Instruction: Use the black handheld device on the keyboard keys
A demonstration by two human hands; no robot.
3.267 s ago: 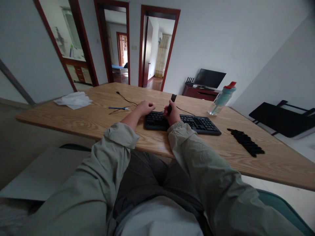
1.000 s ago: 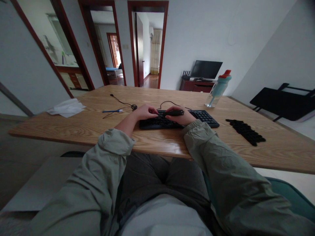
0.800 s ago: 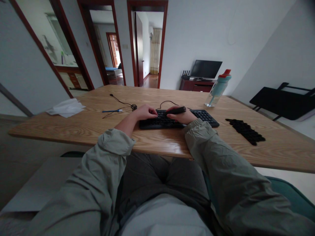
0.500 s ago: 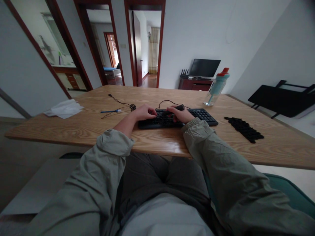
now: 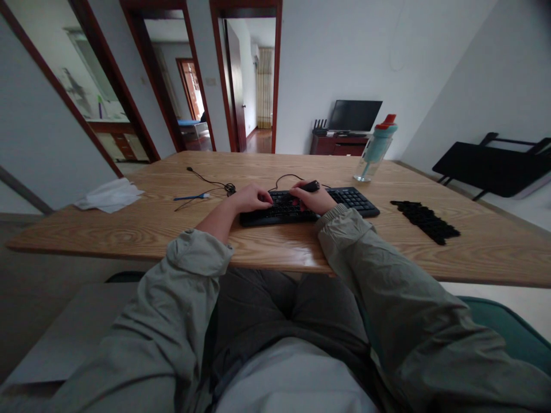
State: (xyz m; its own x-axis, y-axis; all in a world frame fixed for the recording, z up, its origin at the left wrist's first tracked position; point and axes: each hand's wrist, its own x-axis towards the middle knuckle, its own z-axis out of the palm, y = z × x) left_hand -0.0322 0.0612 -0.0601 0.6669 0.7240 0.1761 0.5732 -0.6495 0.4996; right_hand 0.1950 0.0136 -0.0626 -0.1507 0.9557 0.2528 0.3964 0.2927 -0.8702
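Head view: the keyboard (image 5: 353,202) lies on the wood-grain table (image 5: 150,236), under both hands, which are apart. The right hand (image 5: 317,199) is wrapped around a dark tool (image 5: 311,186); the left hand (image 5: 248,198) is curled at the keyboard's left part, its grip indeterminable. Work appears in progress; the amounts done and left cannot be told. Black pieces (image 5: 425,221) and a bottle (image 5: 375,150) sit right; a blue brush (image 5: 189,197) and white cloth (image 5: 109,196) lie left. Beyond are doorways and a screen (image 5: 355,116).
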